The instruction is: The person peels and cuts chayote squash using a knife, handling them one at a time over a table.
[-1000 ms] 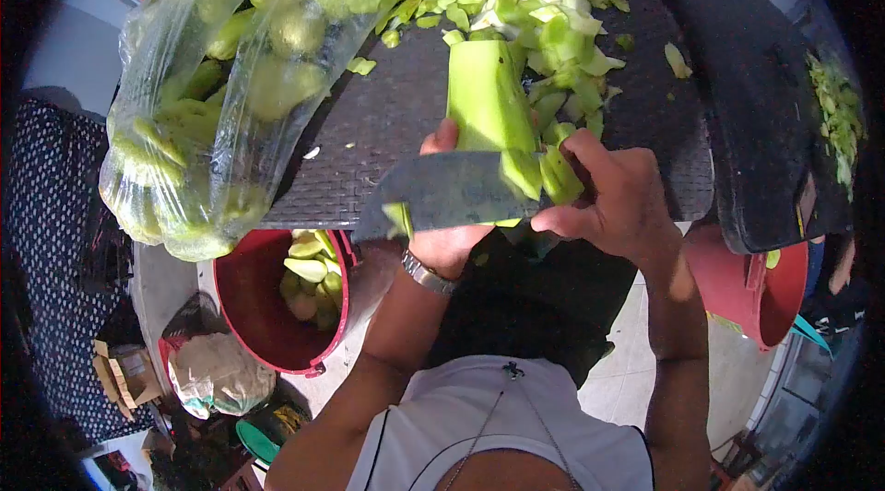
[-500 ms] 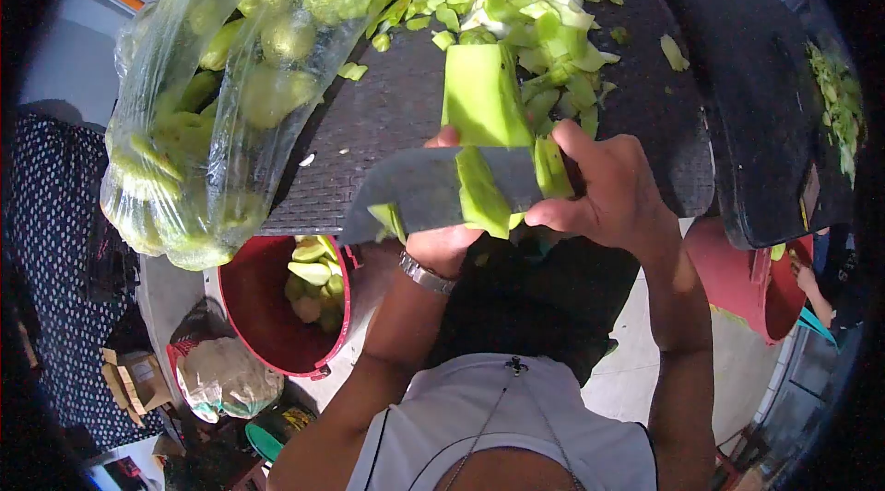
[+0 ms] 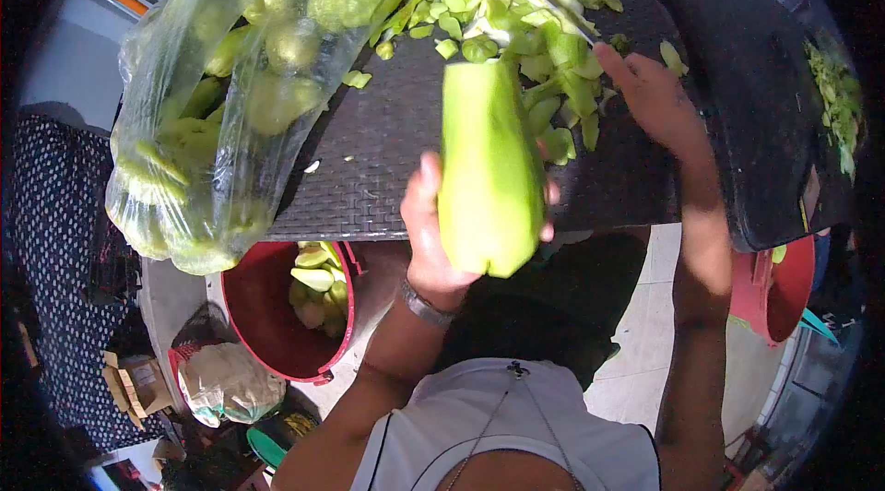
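Observation:
A peeled, light-green chayote-like vegetable [image 3: 489, 168] with a flat-cut top stands lengthwise in my left hand [image 3: 431, 233]. My left fingers wrap around its lower half from below, above the front edge of the table. Away to the right, my right hand [image 3: 656, 104] is closed on a knife [image 3: 564, 13]. Its blade appears nearly edge-on, over the heap of peelings [image 3: 544, 48], and its handle is mostly hidden by my fingers.
A clear plastic bag [image 3: 221, 113] of unpeeled green vegetables lies on the left of the dark woven table [image 3: 369, 150]. Below stands a red bin [image 3: 258, 316] with pale pieces inside. A black chair-like surface [image 3: 737, 94] and another red bin [image 3: 788, 293] are at right.
The knife has left the vegetable and moved with my right hand up and right to the peelings. The strips on its blade are no longer visible there. The vegetable is now fully exposed.

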A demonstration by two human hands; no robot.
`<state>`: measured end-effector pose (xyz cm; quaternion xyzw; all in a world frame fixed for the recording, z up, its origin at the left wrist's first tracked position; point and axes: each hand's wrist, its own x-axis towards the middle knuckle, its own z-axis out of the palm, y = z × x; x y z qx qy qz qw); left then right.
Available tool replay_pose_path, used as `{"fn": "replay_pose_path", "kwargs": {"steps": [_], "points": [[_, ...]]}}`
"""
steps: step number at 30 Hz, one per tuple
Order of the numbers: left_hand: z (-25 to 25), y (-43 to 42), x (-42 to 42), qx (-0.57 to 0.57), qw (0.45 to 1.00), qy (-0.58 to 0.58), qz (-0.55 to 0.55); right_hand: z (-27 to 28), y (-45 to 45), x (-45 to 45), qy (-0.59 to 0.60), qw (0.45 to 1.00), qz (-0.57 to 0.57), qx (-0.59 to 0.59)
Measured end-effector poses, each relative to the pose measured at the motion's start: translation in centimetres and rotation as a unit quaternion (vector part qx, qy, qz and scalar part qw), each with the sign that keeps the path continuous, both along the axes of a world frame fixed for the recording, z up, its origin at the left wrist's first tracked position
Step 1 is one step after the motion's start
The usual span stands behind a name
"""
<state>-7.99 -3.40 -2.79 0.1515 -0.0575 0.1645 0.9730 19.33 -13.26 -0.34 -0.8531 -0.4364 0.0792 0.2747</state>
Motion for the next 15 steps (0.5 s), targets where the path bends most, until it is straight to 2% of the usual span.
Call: {"fn": "replay_pose_path", "kwargs": {"steps": [3, 4, 6, 9, 10, 11, 12, 15], "points": [[0.8, 0.9, 0.6, -0.04, 0.987, 0.126, 0.095, 2.2, -0.3, -2.9, 0.073, 0.993, -0.071, -0.066], [0.8, 1.5, 1.1, -0.029, 0.975, 0.179, 0.127, 2.6, -0.4, -3.9, 0.11, 0.992, -0.045, -0.031], [0.8, 2.1, 1.3, -0.012, 0.973, 0.203, 0.111, 2.9, -0.8, -6.2, 0.187, 0.982, 0.006, 0.037], [1.7, 1.9, 1.4, 0.048, 0.965, 0.233, 0.106, 4.6, -1.1, -9.9, 0.185, 0.98, 0.042, 0.053], [1.8, 1.7, 1.3, 0.085, 0.96, 0.244, 0.106, 4.8, -1.1, -10.6, 0.141, 0.987, 0.058, 0.043], [1.9, 1.6, 1.2, 0.121, 0.954, 0.253, 0.107, 4.1, -1.7, -10.7, 0.061, 0.988, 0.126, 0.068], [1.3, 2.1, 0.7, 0.092, 0.972, 0.208, 0.066, 3.3, -2.2, -10.5, -0.021, 0.977, 0.192, 0.092], [0.9, 2.1, 0.1, 0.136, 0.964, 0.222, 0.056, 3.4, -2.6, -10.2, -0.11, 0.941, 0.306, 0.095]]}}
